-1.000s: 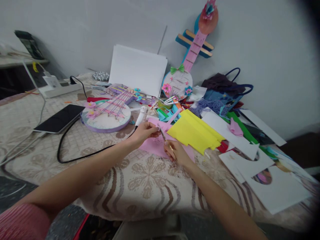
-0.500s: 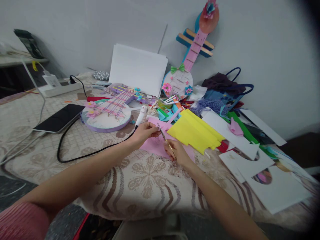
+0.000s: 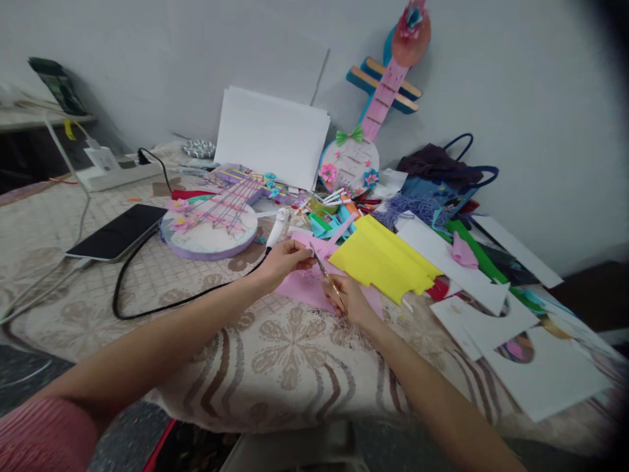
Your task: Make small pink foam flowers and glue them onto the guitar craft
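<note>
My right hand is closed around a pair of gold-handled scissors, whose blades point up and to the left. The blades reach the fingertips of my left hand, which is closed in a pinch. Whatever the left fingertips hold is too small to make out against the pink behind it. Beneath both hands lies a pink sheet with small scraps on it. A yellow folded sheet overlaps its right side. Just beyond my left hand stands a white glue gun with a black cord.
At left are a round handmade stringed instrument and a tablet. Another decorated instrument leans on the wall beside white boards. Cut white card, purple yarn and a blue bag lie to the right.
</note>
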A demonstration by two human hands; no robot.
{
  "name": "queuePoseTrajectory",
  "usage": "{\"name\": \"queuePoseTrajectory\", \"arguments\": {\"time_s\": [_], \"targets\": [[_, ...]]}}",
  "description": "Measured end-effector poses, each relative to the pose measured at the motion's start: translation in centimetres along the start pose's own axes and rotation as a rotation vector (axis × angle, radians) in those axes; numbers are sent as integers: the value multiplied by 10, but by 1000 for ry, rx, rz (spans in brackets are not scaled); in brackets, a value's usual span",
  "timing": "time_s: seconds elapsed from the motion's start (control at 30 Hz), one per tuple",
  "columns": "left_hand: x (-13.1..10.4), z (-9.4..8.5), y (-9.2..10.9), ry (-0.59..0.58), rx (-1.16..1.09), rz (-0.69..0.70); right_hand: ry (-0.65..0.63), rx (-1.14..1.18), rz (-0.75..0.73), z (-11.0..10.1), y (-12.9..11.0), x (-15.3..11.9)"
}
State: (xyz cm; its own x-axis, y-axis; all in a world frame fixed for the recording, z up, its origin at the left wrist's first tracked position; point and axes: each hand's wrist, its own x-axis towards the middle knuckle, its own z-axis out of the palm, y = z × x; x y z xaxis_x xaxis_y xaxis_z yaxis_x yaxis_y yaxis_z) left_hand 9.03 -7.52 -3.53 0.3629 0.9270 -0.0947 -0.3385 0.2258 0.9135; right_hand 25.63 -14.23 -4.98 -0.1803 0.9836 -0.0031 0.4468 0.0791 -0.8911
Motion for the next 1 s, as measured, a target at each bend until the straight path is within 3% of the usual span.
{"name": "queuePoseTrajectory", "arguments": {"time_s": [1.0], "targets": [[-1, 0, 9, -26, 39, -27, 10, -141, -25, -7, -10, -2]]}}
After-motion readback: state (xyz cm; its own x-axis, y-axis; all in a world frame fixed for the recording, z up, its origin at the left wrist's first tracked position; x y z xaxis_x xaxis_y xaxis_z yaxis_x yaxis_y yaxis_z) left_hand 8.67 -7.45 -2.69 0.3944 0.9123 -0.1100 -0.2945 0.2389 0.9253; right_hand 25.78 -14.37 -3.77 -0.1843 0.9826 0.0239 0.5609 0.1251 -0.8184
